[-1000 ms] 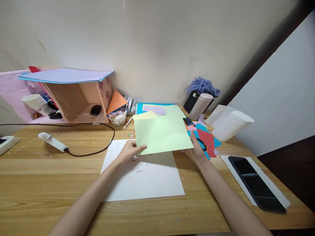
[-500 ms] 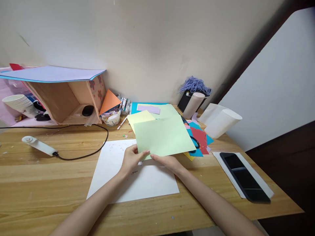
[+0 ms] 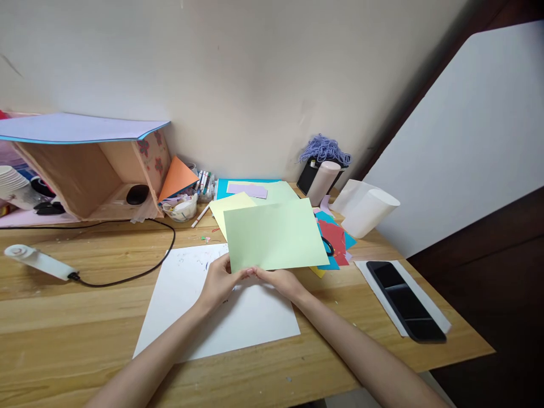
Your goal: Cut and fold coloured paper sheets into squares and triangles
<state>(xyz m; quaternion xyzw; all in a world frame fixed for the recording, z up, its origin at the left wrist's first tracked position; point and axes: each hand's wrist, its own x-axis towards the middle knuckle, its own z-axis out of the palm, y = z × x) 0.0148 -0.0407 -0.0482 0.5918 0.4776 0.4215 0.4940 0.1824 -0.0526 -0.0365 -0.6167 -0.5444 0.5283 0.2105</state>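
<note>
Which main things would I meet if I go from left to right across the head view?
Stacked white cups, black oval thing, folded orange paper, green sheet, curled white paper, phone.

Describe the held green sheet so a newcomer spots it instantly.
On the wooden table lies a large white sheet. Above it, the left hand and right hand hold the pale green sheet by its near edge. Unlike the other green sheet, lying farther back, it's held up.
</note>
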